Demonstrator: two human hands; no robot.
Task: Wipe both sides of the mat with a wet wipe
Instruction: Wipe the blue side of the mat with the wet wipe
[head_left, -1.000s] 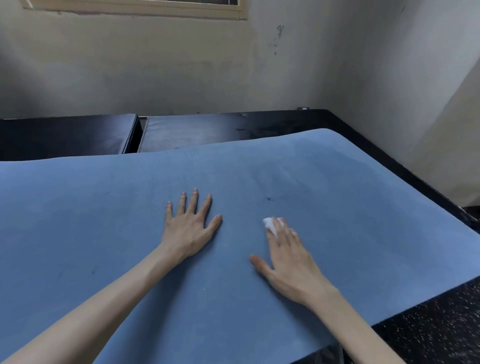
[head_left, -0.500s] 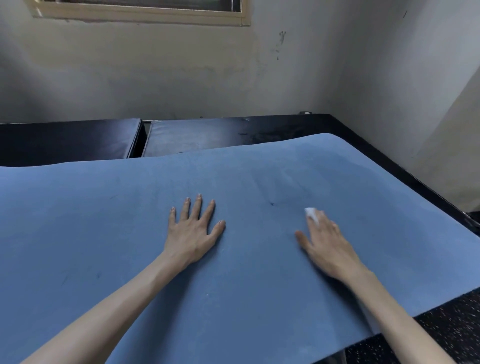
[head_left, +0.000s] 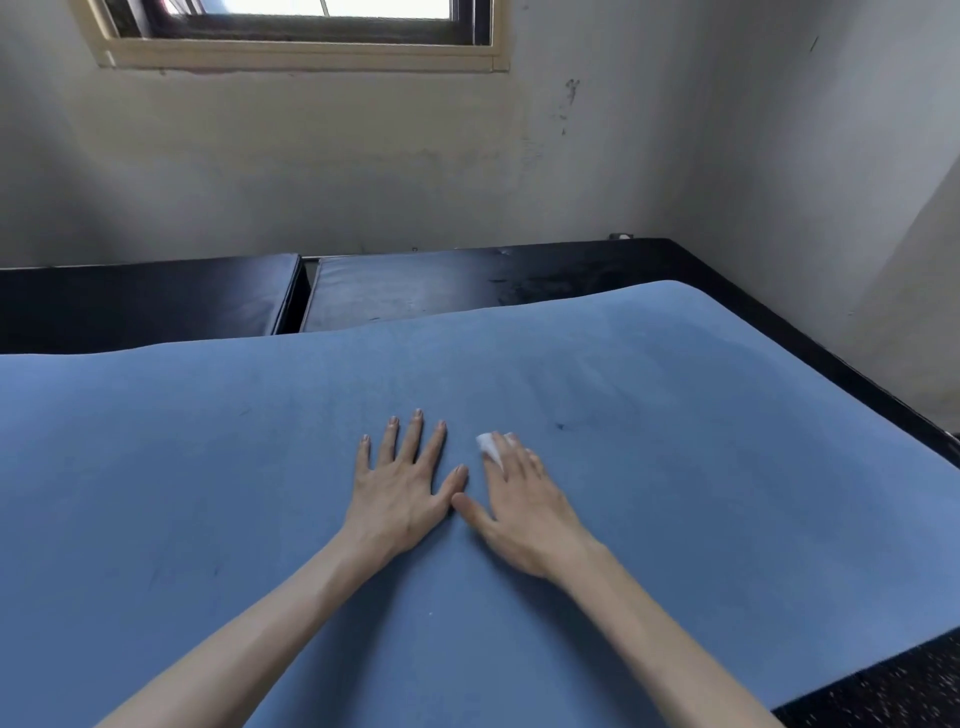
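Mat (head_left: 675, 467) lies flat and blue under both our hands, spread over dark padded benches (head_left: 415, 288).

We press our left hand (head_left: 402, 491) palm down on the mat, fingers straight and fanned apart, the thumb angled out to the right. Just beside it, our right hand (head_left: 522, 506) lies flat with its fingers straight and close together, pressing a small white wipe (head_left: 487, 446) onto the mat; only a corner of the wipe shows past the fingertips. The two thumbs nearly touch. A small dark mark (head_left: 560, 426) sits on the mat right of the wipe.
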